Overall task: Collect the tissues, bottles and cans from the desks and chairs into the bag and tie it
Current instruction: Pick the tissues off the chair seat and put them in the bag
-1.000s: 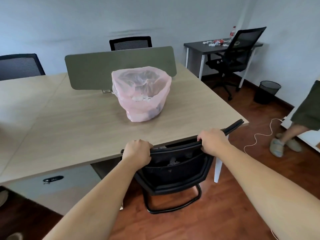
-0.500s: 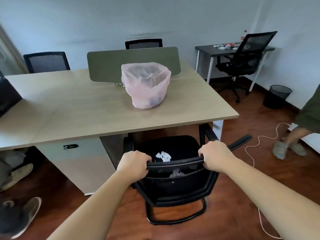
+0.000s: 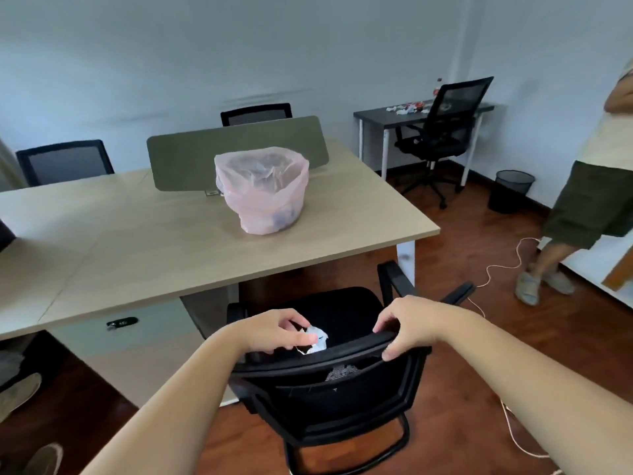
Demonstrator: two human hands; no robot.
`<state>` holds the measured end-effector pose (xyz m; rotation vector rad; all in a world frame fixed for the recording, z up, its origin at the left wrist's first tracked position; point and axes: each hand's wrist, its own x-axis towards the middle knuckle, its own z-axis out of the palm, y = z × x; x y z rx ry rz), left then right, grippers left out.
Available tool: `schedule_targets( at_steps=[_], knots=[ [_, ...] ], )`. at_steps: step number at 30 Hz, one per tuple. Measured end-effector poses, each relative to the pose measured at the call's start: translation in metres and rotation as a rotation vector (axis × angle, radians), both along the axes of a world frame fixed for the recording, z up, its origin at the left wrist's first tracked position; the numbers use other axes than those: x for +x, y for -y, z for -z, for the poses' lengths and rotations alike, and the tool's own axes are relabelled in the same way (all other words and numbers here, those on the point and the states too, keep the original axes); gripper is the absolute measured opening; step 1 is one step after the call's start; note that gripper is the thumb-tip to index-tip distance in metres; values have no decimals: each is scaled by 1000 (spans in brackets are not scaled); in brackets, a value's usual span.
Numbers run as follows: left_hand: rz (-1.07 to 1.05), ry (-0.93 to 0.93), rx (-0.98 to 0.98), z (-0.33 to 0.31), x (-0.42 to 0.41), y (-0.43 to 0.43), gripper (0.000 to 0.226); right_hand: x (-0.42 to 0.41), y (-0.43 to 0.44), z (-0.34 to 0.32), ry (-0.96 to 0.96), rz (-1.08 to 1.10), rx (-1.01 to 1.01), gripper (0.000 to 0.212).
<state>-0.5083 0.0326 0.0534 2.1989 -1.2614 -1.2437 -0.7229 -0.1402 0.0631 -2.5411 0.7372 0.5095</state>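
Observation:
A pink plastic bag (image 3: 263,197) stands open on the light wooden desk (image 3: 137,248), with rubbish inside. Below the desk's near edge a black chair (image 3: 329,382) is pulled out, and a crumpled white tissue (image 3: 319,340) lies on its seat. My left hand (image 3: 274,334) reaches over the chair back and its fingertips pinch the tissue's left edge. My right hand (image 3: 407,329) loosely grips the top of the chair back. On the dark desk (image 3: 373,116) at the far right lie more tissues (image 3: 401,110), a red can (image 3: 413,105) and a bottle (image 3: 437,88).
A black swivel chair (image 3: 442,138) stands at the dark desk, with a black waste bin (image 3: 512,190) beside it. Another person (image 3: 592,197) stands at the right. A cable (image 3: 496,265) trails over the wooden floor. Shoes (image 3: 17,395) show at the lower left.
The chair has been drawn out from under the desk. My left hand has let go of the chair back and reached over to the tissue on the seat. My right hand's grip has loosened.

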Motion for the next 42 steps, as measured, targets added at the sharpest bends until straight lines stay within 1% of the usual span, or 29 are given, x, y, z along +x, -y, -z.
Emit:
schedule_targets(
  at_steps=[1, 2, 3, 4, 6, 8, 12, 15, 17, 23, 27, 31, 35, 38, 42],
  knots=[
    [-10, 78, -45, 3, 1, 9, 52, -3, 6, -8, 40, 53, 122, 48],
    [-17, 166, -96, 7, 0, 21, 46, -9, 13, -12, 116, 119, 201, 44],
    [-40, 237, -150, 11, 0, 28, 41, -10, 19, -16, 209, 184, 229, 37],
    [-58, 266, -190, 15, -2, 34, 35, -12, 26, -18, 307, 252, 212, 30],
    [-65, 295, -225, 21, -6, 50, 28, -16, 47, -18, 441, 342, 87, 21],
    [-37, 321, -210, 27, -11, 74, 25, -23, 74, -14, 510, 396, 14, 16],
    [19, 407, -131, 41, -16, 137, 25, -34, 143, 3, 565, 424, 7, 16],
    [-5, 460, -78, 51, -20, 188, 29, -32, 205, 19, 517, 370, 48, 15],
    [-90, 461, -44, 57, -19, 217, 30, -25, 243, 30, 446, 288, 81, 15],
    [-331, 437, 86, 78, -23, 258, 30, 2, 307, 60, 283, 38, 189, 15],
    [-449, 411, 168, 100, -16, 265, 29, 45, 324, 90, 211, -113, 237, 16],
    [-499, 398, 275, 115, 8, 264, 32, 94, 324, 112, 129, -299, 230, 20],
    [-611, 374, 285, 132, 44, 268, 18, 131, 328, 130, 41, -451, 218, 20],
    [-674, 329, 311, 151, 53, 270, 31, 149, 332, 147, -57, -567, 221, 19],
    [-731, 250, 382, 187, 42, 260, 38, 184, 327, 182, -79, -621, 237, 21]
  ],
)
